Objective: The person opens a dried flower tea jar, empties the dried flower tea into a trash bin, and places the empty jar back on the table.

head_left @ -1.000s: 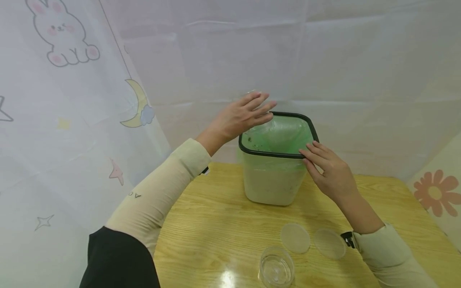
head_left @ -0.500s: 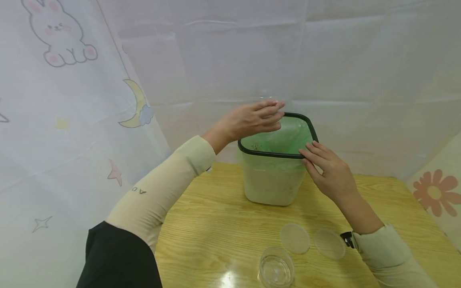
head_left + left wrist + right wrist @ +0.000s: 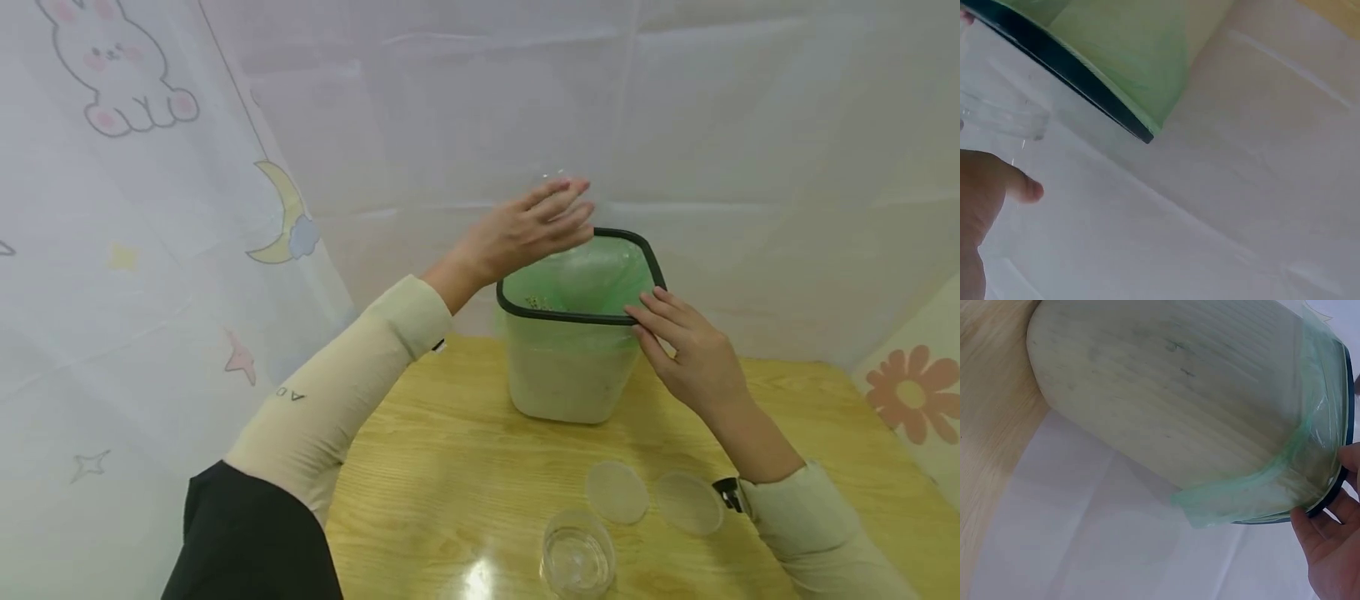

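My left hand [image 3: 525, 229] is raised over the left part of a pale trash bin [image 3: 570, 375] and holds a clear plastic container, mostly hidden behind the fingers in the head view. The left wrist view shows the see-through wall of this container [image 3: 1007, 117] above the thumb, beside the bin's dark rim [image 3: 1066, 69]. Small dark bits [image 3: 537, 303] show inside the bin against its green liner bag [image 3: 600, 275]. At the bin's front right corner, my right hand [image 3: 690, 354] grips the black rim [image 3: 1329, 503], thumb and fingers on either side of it.
A second clear round container [image 3: 577, 560] stands on the wooden table [image 3: 435, 467] near the front. Two translucent round lids, one left [image 3: 617, 492] and one right [image 3: 688, 503], lie behind it. A white printed cloth [image 3: 450, 108] hangs behind the bin.
My left hand has shifted right over the bin, dipping and then rising again with the container. More dark bits show inside the bin's left side. My right hand stays at the rim.
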{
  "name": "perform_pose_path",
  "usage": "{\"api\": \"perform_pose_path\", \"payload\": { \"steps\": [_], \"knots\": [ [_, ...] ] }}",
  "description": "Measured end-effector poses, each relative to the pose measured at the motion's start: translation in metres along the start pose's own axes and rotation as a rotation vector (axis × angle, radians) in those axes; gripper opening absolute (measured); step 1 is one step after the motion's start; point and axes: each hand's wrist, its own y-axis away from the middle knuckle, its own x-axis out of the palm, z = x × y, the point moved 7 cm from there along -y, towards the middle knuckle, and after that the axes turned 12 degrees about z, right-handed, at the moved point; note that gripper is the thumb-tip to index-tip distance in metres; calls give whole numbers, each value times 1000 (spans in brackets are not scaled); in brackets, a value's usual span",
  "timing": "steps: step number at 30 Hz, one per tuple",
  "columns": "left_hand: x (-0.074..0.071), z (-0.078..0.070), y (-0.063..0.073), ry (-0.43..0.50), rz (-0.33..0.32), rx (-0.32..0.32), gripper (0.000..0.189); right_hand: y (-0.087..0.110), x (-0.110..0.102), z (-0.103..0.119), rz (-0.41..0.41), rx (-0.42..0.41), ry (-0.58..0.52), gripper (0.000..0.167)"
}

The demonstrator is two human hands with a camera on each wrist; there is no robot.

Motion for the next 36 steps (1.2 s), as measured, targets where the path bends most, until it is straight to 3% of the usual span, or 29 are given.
{"api": "perform_pose_path", "payload": {
  "steps": [4, 12, 18, 28, 36],
  "knots": [
    [2, -6, -3, -9, 36, 34, 71, 1, -2, -1, -2, 8, -1, 42],
    [10, -1, 0, 27, 77, -40, 73, 0, -1, -2, 23, 7, 15, 42],
    [16, -1, 8, 134, 72, -79, 76, 2, 1, -2, 24, 13, 24, 43],
    [22, 8, 19, 339, 63, -228, 75, 2, -3, -7, 16, 12, 4, 42],
    [24, 13, 20, 470, 88, -264, 72, 5, -3, -12, 24, 22, -17, 46]
  ]
}}
